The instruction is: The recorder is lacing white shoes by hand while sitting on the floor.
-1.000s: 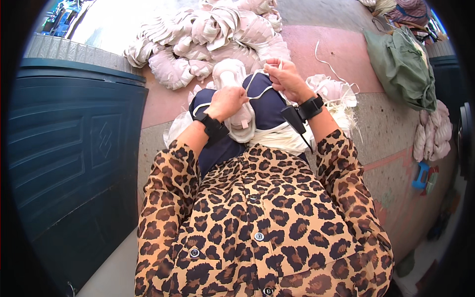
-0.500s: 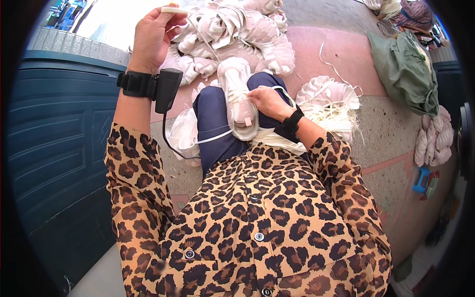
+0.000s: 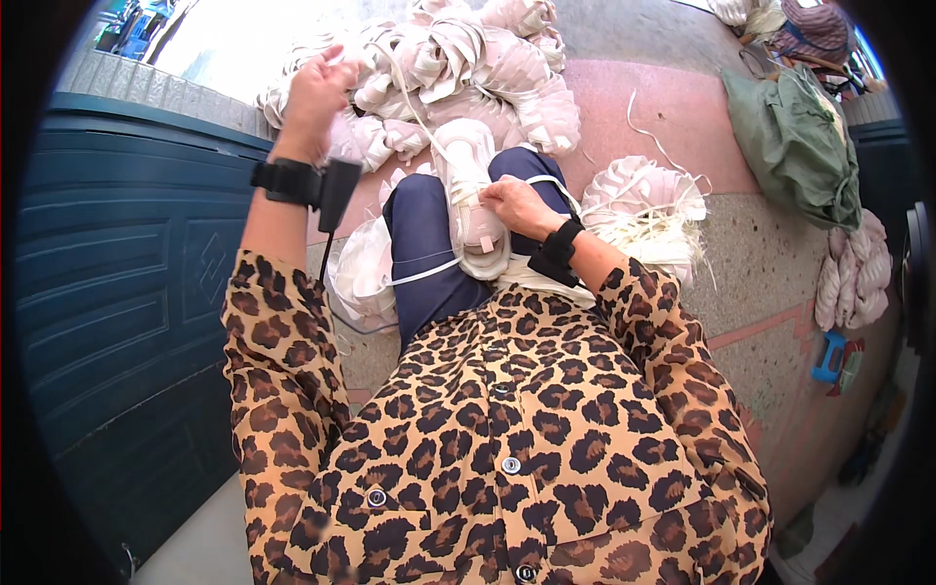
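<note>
A pale pink and white shoe upper (image 3: 476,219) lies between my knees, its tongue end pointing away from me. My right hand (image 3: 522,207) is closed at its right side, thumb and finger pinching the edge by the lacing; whether a lace is in the pinch is hidden. From the upper's far end a white shoelace (image 3: 402,83) rises in a slack curve. My left hand (image 3: 314,105) is up at the far left, slightly blurred, its fingers loosely apart beside the lace's upper end and apparently off it.
Beyond my knees several bundled pink-white uppers (image 3: 497,83) are piled. Another bundle (image 3: 639,195) and a bunch of cream laces (image 3: 658,242) lie by my right knee. A green sack (image 3: 795,146) stands at right, a blue-handled object (image 3: 830,358) below it. A dark blue door (image 3: 127,283) lines the left.
My left hand has dropped lower and seems to have let go of the lace end. The lace, taut before, now curves slackly. My right hand stays at the upper, shifted slightly left.
</note>
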Demonstrator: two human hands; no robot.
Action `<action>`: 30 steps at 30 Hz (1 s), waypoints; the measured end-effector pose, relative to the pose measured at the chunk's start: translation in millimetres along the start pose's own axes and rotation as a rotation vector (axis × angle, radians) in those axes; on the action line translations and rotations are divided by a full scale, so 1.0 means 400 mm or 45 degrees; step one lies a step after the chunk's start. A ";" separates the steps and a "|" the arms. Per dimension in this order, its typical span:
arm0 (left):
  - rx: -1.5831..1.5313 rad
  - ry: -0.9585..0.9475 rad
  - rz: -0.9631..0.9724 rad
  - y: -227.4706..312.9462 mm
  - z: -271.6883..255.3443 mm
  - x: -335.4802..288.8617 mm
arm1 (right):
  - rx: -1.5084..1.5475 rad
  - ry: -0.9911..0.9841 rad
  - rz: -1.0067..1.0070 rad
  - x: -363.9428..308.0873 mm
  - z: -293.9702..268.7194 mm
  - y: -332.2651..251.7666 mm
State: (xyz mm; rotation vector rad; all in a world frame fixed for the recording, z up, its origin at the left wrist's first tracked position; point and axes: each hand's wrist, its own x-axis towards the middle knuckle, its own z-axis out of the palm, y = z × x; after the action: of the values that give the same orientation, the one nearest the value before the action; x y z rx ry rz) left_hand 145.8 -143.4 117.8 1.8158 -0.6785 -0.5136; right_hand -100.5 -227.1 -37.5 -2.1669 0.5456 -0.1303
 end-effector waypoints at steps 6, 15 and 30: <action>0.420 -0.318 0.258 -0.204 0.160 -0.208 | -0.014 -0.020 0.006 0.013 0.005 -0.028; 0.704 -0.376 0.352 -0.260 0.231 -0.318 | 0.173 -0.069 0.095 0.032 0.013 -0.031; 1.159 -0.267 0.764 -0.290 0.081 -0.310 | 1.033 -0.050 0.395 0.039 -0.066 -0.033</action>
State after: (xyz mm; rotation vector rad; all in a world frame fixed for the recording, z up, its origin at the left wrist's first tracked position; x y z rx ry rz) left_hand 56.6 -53.2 0.5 2.2236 -1.7326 0.0487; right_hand -89.4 -246.3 -12.7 -1.2817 0.6578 -0.1128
